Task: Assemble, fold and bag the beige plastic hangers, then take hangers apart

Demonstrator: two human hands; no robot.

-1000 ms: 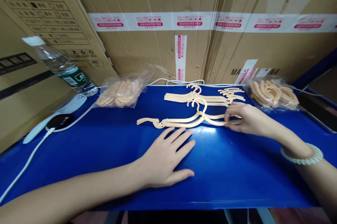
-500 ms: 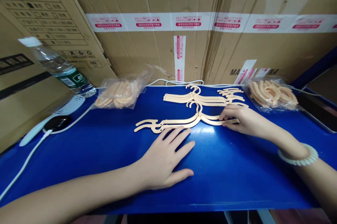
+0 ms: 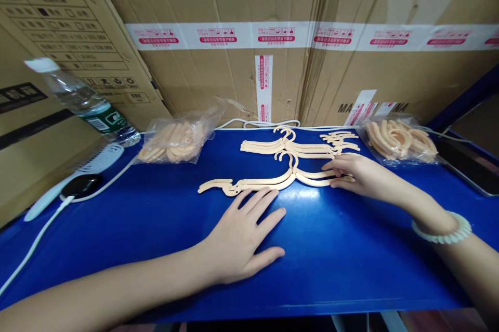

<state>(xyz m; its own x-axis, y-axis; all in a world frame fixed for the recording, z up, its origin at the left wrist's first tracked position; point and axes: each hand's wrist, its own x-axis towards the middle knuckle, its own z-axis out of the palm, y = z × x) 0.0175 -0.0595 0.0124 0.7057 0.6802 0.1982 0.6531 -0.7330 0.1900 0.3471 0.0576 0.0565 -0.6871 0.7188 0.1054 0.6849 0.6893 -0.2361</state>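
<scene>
A beige folding hanger pair (image 3: pixel 268 185) lies flat in front of me, with its small hooks pointing away. My left hand (image 3: pixel 244 233) is open, palm down with fingers spread, its fingertips at the lower edge of the left arm. My right hand (image 3: pixel 356 176) is closed around the right end of this pair, thumb below and fingers above; they partly hide that end. Just behind lies a stack of folded hangers (image 3: pixel 265 146) with several hooks and curved ends, its right end partly behind my right hand.
Clear bags of beige hangers stand left (image 3: pixel 171 140) and right (image 3: pixel 401 140). A water bottle (image 3: pixel 97 108), a hairbrush (image 3: pixel 78 171) and a black round charger (image 3: pixel 81 185) with white cable are at left. Cardboard boxes (image 3: pixel 218 77) wall the back; a dark phone-like slab (image 3: pixel 468 166) lies right.
The two curved tips at the front hangers' left end were spread apart and now lie almost together. My right fingers have shifted slightly at the right end. My left hand stays nearly in place.
</scene>
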